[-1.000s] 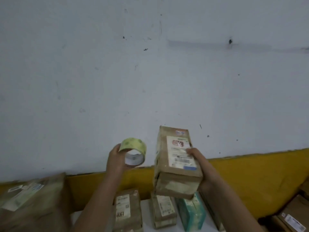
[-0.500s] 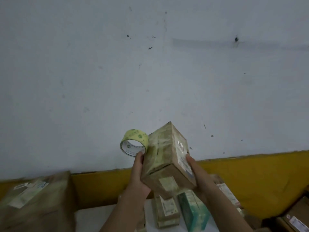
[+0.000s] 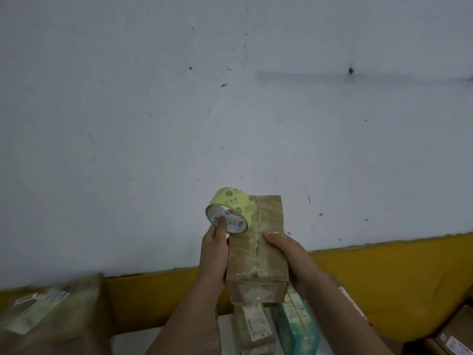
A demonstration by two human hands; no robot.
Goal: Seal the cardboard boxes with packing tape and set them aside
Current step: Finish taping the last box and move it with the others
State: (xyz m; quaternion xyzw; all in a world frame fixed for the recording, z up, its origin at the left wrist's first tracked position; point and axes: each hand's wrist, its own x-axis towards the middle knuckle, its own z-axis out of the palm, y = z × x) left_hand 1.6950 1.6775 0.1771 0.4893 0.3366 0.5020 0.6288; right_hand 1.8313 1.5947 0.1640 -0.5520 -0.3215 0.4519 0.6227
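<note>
Box of brown cardboard [image 3: 266,242], oblong, held up in the air before the wall, well above the other parcels. Top face glossy with clear tape in wrinkled overlapping strips; a seam runs down its length.

Handling, as judged: light, since one hand carries most of it; walls stiff enough to take a squeeze, corners a little softened. The taped skin looks slick, so hold is best taken across the long side walls, not on the glossy face.

Right hand [image 3: 289,257] grasps the box's right side, thumb laid on the top face. Left hand [image 3: 215,254] lies along the left side and pinches a roll of yellow-green packing tape [image 3: 231,203] at its core rim, one fingertip showing inside the core. The roll touches the box's upper left edge. Whether a free end is stuck down, cannot tell.

Below: a labelled narrow cardboard parcel [image 3: 252,326] and a teal carton [image 3: 294,326] side by side. A large blurred cardboard carton [image 3: 51,316] at lower left.
</note>
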